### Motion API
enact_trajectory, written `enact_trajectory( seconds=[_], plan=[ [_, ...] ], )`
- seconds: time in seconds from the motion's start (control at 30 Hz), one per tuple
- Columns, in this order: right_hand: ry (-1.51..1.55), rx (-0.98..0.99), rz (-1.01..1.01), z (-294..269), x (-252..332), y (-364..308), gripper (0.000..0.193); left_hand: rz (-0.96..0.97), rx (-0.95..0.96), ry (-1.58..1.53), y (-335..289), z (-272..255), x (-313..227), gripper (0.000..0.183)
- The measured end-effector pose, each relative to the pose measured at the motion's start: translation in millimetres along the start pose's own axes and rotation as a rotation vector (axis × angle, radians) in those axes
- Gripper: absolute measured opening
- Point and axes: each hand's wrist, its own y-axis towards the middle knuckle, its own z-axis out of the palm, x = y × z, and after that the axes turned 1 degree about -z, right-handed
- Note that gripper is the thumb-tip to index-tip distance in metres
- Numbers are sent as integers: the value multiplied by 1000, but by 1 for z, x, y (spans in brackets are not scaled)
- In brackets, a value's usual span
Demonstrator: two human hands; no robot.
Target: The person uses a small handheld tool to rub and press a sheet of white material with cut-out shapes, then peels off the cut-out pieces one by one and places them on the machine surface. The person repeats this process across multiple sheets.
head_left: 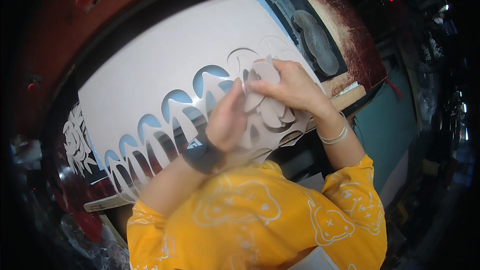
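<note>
A large white sheet (150,60) lies before me, with a row of curved cut-out openings along its near edge. My right hand (295,86) is closed, thumb and fingers pinching a bunch of loose white cut-out pieces (271,112) that are rounded like petals. My left hand (227,117) is beside them on the left, its fingers pointing away from me and close to the pieces. Motion blurs those fingers, so their grip is unclear. A dark band (202,155) is around my left wrist. Thin bangles (337,132) circle the right one.
A dark block with a rounded metal shape (315,42) is at the far right, on a worn reddish board (350,35). White cut-out scraps (76,140) are piled at the left. A red knob (85,0) sits on the red machine body (50,35) at the far left.
</note>
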Motion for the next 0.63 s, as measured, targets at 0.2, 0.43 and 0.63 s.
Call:
enact_trajectory(
  seconds=[0.2, 0.43, 0.63],
  plan=[
    [-61, -158, -281, 13, -2, -10, 41, 1, 26, -2, 0, -16, 2, 44],
    [815, -188, -375, -77, -12, -12, 37, 18, 108, -184, 33, -41, 2, 46],
    [-218, -51, -220, -26, 3, 7, 42, 5, 561, -337, 57, -65, 5, 49]
  ],
)
